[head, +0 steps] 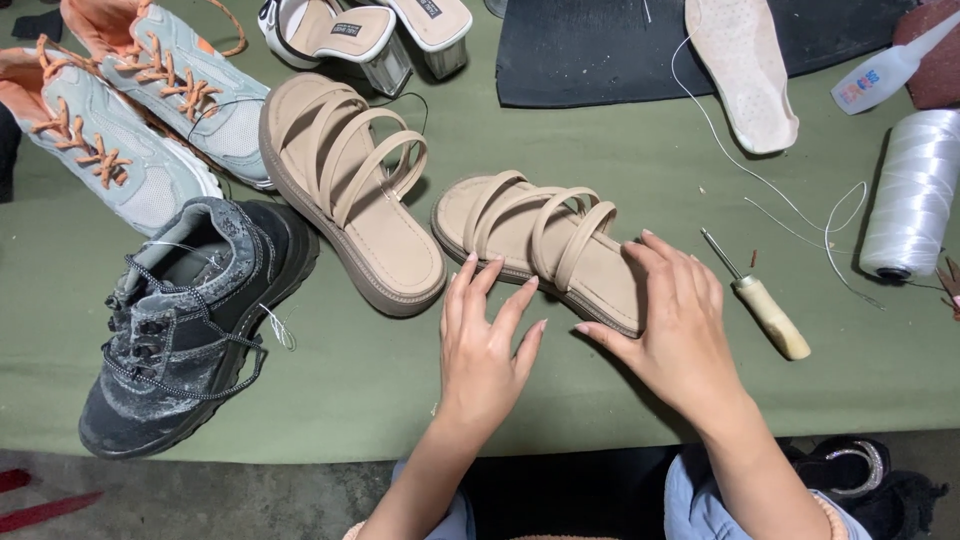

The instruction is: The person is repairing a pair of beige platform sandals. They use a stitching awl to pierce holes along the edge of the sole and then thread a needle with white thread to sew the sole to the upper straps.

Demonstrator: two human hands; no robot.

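So both hands are open, fingers spread, nothing gripped: the left hand (487,345) has its fingertips just touching the near edge of a beige strappy sandal (545,245), and the right hand (672,330) lies flat over that sandal's heel end. The sandal sits on the green table cover (350,390), about mid-table. Just right of it is a wooden-handled awl (762,300). To the left there's the matching second sandal (350,190) and a dusty black sneaker (185,320). Further back: two grey sneakers with orange laces (130,110), a spool of white thread (915,190), a loose insole (745,70), and block-heel shoes (370,35).
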